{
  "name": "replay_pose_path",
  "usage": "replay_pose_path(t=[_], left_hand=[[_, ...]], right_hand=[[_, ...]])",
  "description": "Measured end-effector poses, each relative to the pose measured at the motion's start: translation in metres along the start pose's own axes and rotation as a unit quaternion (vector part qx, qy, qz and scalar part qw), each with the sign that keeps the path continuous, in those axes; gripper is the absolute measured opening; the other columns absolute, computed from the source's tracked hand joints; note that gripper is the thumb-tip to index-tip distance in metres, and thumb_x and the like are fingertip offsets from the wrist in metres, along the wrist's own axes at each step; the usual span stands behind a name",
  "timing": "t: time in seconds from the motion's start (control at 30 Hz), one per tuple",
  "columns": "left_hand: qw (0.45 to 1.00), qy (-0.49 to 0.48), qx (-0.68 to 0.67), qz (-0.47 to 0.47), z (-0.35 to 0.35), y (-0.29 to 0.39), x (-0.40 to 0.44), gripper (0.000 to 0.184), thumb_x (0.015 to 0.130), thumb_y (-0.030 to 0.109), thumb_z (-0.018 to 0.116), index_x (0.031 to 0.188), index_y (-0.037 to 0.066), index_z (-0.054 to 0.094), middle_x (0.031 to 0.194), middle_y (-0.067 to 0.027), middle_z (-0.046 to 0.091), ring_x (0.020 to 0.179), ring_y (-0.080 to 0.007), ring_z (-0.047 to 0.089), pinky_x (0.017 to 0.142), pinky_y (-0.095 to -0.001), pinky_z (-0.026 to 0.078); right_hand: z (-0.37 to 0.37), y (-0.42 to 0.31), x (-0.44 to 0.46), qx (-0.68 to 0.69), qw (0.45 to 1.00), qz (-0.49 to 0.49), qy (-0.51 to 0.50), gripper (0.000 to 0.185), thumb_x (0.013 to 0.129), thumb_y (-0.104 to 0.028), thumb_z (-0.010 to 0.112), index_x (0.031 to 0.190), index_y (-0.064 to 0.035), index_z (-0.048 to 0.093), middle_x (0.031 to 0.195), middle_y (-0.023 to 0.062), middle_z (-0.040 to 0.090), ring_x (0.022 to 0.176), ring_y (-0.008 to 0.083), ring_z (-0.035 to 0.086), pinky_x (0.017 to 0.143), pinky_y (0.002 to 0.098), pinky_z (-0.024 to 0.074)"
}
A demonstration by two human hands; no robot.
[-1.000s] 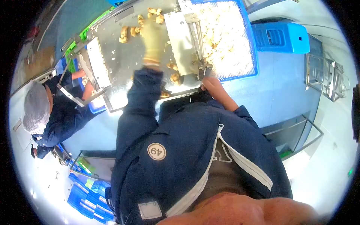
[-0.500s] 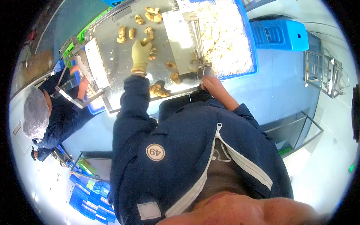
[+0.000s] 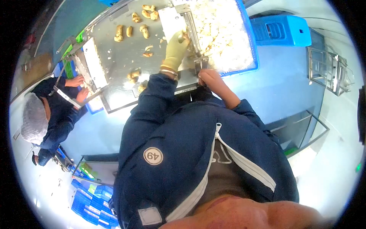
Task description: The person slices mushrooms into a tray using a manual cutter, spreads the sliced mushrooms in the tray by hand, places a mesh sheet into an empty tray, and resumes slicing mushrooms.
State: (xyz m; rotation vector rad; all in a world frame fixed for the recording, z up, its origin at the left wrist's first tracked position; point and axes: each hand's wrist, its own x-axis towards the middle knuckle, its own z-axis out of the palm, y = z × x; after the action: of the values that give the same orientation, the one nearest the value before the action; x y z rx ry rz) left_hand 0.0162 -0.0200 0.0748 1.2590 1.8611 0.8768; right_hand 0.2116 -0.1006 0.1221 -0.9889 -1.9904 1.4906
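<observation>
My left hand (image 3: 176, 47), in a pale yellow glove, is closed around a small brown mushroom piece (image 3: 186, 35) on the white cutting board (image 3: 170, 21), beside the metal blade frame. Bare and closed, my right hand (image 3: 210, 79) grips the handle end of the blade frame (image 3: 194, 36). Left of the board, several brown mushrooms (image 3: 144, 31) lie scattered on the metal tabletop (image 3: 110, 49). More mushrooms (image 3: 133, 75) rest near the front edge, beside my left sleeve.
A blue basket (image 3: 256, 57) of pale slices stands right of the blade, with a blue stool (image 3: 282, 31) beyond. At left, a co-worker in a hair net (image 3: 34, 118) has both hands at another cutter (image 3: 82, 65). Blue crates (image 3: 82, 200) are stacked at lower left.
My left hand has moved right from the scattered mushrooms to the cutting board and now grips a piece. My right hand stays at the handle. The view has shifted slightly.
</observation>
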Motion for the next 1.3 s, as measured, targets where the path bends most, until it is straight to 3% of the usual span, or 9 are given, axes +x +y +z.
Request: replay_pose_path(t=[0.13,0.33,0.43,0.53,0.63,0.87,0.97,1.2,1.3], left_hand=[[1.0,-0.027,0.007,-0.013,0.002,-0.003,0.006,0.039,0.083,0.016,0.065,0.119,0.002,0.06,0.097,-0.0136,0.069,0.083,-0.0196,0.066,0.076,-0.0301,0.051],[0.991,-0.057,-0.114,-0.04,0.021,-0.051,0.02,0.035,0.084,0.007,0.062,0.118,-0.002,0.06,0.095,-0.0089,0.068,0.079,-0.012,0.064,0.068,-0.0244,0.052],[0.993,-0.085,-0.073,-0.03,0.015,-0.04,0.02,0.035,0.084,0.008,0.062,0.118,-0.002,0.06,0.094,-0.0089,0.068,0.077,-0.012,0.063,0.069,-0.0242,0.052],[0.993,-0.085,-0.08,-0.015,0.009,-0.03,0.019,0.033,0.084,0.008,0.062,0.116,-0.001,0.062,0.093,-0.0089,0.069,0.076,-0.0123,0.064,0.068,-0.0243,0.052],[0.995,-0.065,-0.079,0.001,0.02,-0.041,0.02,0.032,0.083,0.009,0.06,0.114,-0.001,0.064,0.092,-0.0096,0.07,0.078,-0.0129,0.065,0.069,-0.0253,0.051],[0.994,-0.095,-0.048,0.013,0.011,-0.029,0.02,0.032,0.082,0.013,0.061,0.112,0.0,0.065,0.087,-0.0091,0.07,0.078,-0.0145,0.065,0.071,-0.0266,0.051],[0.997,-0.066,-0.03,0.029,0.014,-0.023,0.016,0.033,0.084,0.014,0.061,0.113,0.0,0.064,0.089,-0.0087,0.07,0.078,-0.0135,0.065,0.072,-0.027,0.051],[0.994,-0.102,-0.004,0.023,0.008,-0.025,0.021,0.037,0.081,0.006,0.062,0.117,0.0,0.061,0.092,-0.0081,0.07,0.082,-0.0136,0.064,0.074,-0.0263,0.051],[0.993,-0.114,-0.03,0.022,0.01,-0.024,0.019,0.038,0.081,0.006,0.06,0.118,0.0,0.061,0.092,-0.0083,0.07,0.082,-0.0136,0.064,0.074,-0.0264,0.05]], right_hand=[[-0.002,-0.011,-0.001,0.036,0.996,0.082,0.004,0.008,0.079,-0.007,0.055,0.084,-0.0027,0.052,0.072,0.0128,0.053,0.064,0.0307,0.055,0.055,0.038,0.0449],[-0.016,-0.046,0.015,-0.04,0.988,-0.127,0.081,0.008,0.083,-0.009,0.05,0.081,-0.0014,0.052,0.07,0.0136,0.05,0.062,0.0277,0.055,0.055,0.0358,0.0444],[0.01,0.006,-0.001,-0.029,0.994,0.108,0.018,0.011,0.084,-0.01,0.051,0.08,0.0001,0.051,0.07,0.0143,0.051,0.059,0.0285,0.055,0.055,0.0372,0.0443],[0.018,0.012,-0.007,0.068,0.984,0.151,0.067,0.017,0.085,-0.014,0.051,0.076,0.0004,0.052,0.07,0.0155,0.053,0.061,0.0319,0.055,0.057,0.0408,0.044],[-0.01,-0.046,0.008,0.105,0.989,0.047,0.091,0.03,0.089,-0.023,0.045,0.072,0.0007,0.053,0.072,0.0178,0.056,0.068,0.0361,0.055,0.065,0.0431,0.0432],[0.014,-0.003,-0.003,0.048,0.978,0.193,0.065,0.025,0.086,-0.02,0.046,0.073,-0.0004,0.055,0.071,0.0172,0.056,0.065,0.0339,0.055,0.063,0.0417,0.044],[-0.014,-0.052,0.011,0.037,0.996,0.03,0.072,0.026,0.087,-0.02,0.045,0.073,0.0001,0.053,0.072,0.0173,0.056,0.068,0.0344,0.055,0.065,0.0421,0.0434],[0.02,0.021,-0.01,-0.005,0.992,0.116,0.052,0.027,0.088,-0.02,0.043,0.073,-0.0011,0.053,0.071,0.0174,0.054,0.064,0.0338,0.054,0.062,0.0398,0.0428],[-0.006,-0.038,0.006,0.134,0.973,0.177,0.06,0.025,0.087,-0.019,0.044,0.072,-0.0016,0.052,0.071,0.017,0.055,0.066,0.0341,0.054,0.061,0.0396,0.0427]])
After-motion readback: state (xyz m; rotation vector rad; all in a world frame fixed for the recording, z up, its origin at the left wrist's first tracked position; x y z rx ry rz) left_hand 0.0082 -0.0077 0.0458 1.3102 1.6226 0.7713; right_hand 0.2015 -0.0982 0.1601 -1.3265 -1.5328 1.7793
